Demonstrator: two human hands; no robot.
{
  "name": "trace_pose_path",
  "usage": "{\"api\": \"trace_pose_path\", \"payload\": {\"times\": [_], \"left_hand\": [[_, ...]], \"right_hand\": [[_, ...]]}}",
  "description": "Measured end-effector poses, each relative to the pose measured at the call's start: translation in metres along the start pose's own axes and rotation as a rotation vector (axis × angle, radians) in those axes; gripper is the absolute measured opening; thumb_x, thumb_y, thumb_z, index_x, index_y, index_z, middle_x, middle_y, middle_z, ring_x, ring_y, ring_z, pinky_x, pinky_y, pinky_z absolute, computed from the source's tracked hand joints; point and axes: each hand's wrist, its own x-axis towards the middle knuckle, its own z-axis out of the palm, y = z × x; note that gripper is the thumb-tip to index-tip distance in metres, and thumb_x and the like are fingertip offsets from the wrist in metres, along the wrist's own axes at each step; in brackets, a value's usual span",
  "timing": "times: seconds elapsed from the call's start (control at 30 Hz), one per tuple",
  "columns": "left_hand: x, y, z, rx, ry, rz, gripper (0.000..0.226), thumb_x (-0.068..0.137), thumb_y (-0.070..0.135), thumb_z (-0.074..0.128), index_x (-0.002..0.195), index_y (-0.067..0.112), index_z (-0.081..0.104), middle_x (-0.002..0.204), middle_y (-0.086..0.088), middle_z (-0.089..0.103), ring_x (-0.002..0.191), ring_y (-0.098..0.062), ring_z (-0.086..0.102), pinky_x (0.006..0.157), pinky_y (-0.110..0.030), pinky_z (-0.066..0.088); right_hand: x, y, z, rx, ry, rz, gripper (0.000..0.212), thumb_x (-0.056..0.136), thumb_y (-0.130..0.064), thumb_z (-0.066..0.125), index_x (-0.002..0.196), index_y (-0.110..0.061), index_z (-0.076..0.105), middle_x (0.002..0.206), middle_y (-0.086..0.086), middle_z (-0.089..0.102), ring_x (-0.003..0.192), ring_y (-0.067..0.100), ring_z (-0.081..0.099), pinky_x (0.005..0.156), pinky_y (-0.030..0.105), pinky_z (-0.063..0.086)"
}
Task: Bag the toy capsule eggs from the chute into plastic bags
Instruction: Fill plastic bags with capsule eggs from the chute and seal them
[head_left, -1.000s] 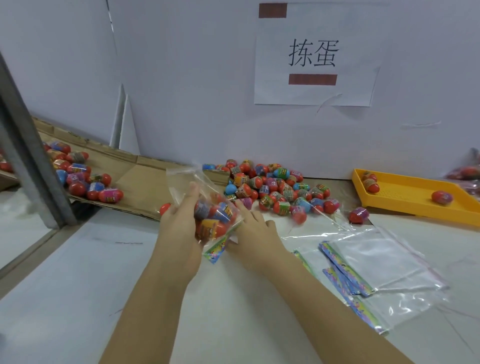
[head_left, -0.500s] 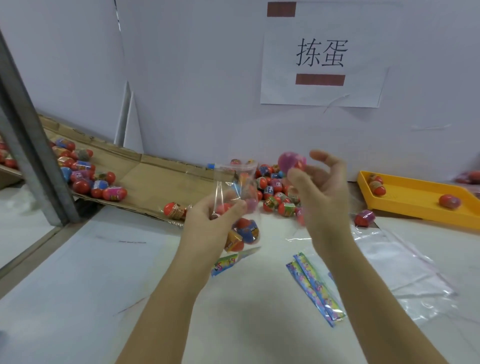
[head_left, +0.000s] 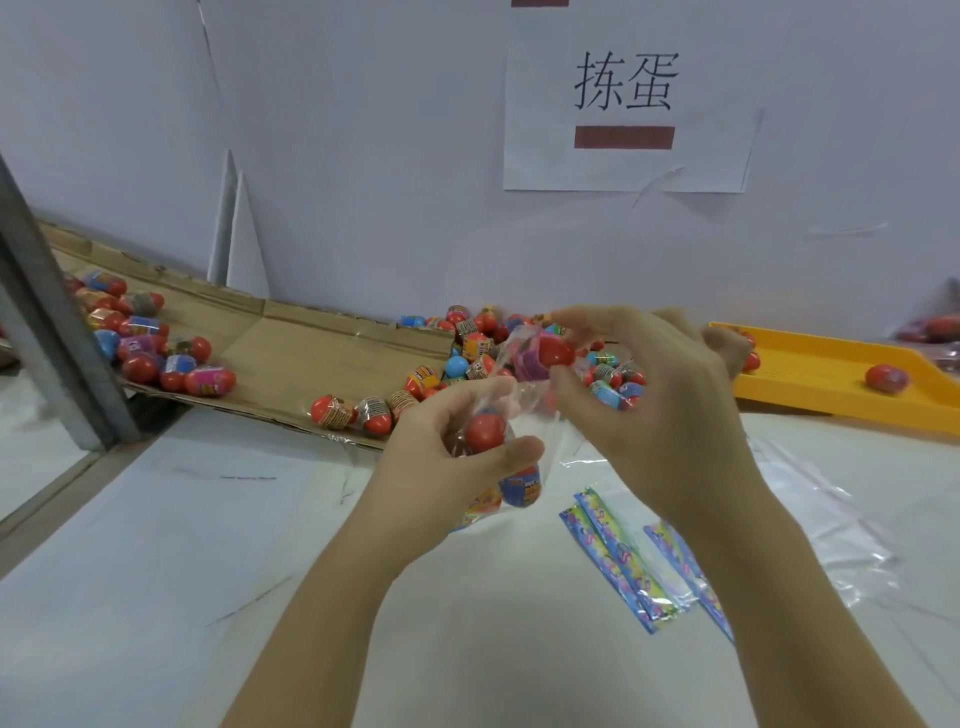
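In front of the lower end of the cardboard chute (head_left: 291, 358), the person is midway through filling a bag. The left hand (head_left: 452, 467) is curled round a clear plastic bag (head_left: 524, 400) and grips it by the neck. Several eggs already sit inside, among them a red one (head_left: 485, 431) against the palm. Just to the right of that, level with the chute's foot, the right hand (head_left: 665, 410) pinches a pink-and-red egg (head_left: 548, 356) between thumb and forefinger, the other fingers loosely bent. The egg is right at the bag's mouth. The film is blurred, so I cannot tell whether it has passed the rim.

By my reading this is the drop-in step. Next the egg needs to go down through the opening, which the left hand has to hold wide enough, and then the pinch must let go. After that the right hand has only a short reach back to the loose eggs (head_left: 470, 353) heaped at the chute's foot. Empty bags (head_left: 815, 519) lie to the right of the chute.
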Motion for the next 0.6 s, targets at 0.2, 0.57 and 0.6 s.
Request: {"api": "trace_pose_path", "payload": {"times": [0.2,0.57,0.6], "left_hand": [[-0.002,0.002,0.0,0.067,-0.095,0.048,0.044,0.056,0.044,0.077,0.099,0.039,0.072,0.083,0.01,0.072,0.083,-0.009,0.071,0.077,-0.027,0.059],[-0.004,0.008,0.0,-0.076,-0.093,0.021,0.048,0.066,0.034,0.071,0.114,0.025,0.07,0.089,0.005,0.076,0.082,-0.012,0.073,0.061,-0.018,0.053],[-0.005,0.008,0.0,-0.074,-0.104,0.026,0.05,0.068,0.034,0.07,0.116,0.024,0.068,0.089,0.005,0.076,0.082,-0.012,0.073,0.062,-0.018,0.054]], "right_hand": [[0.0,0.005,-0.008,-0.107,-0.089,-0.042,0.014,0.078,-0.018,0.067,0.084,-0.03,0.073,0.086,-0.015,0.06,0.091,0.011,0.043,0.079,0.023,0.015],[0.002,0.008,0.002,0.512,-0.255,0.488,0.068,0.062,-0.071,0.069,0.122,-0.047,0.048,0.122,-0.026,0.046,0.116,0.003,0.049,0.093,0.031,0.046],[0.001,0.008,0.006,0.591,-0.315,0.558,0.08,0.058,-0.07,0.073,0.127,-0.038,0.05,0.121,-0.02,0.056,0.108,0.005,0.058,0.085,0.027,0.052]]}}
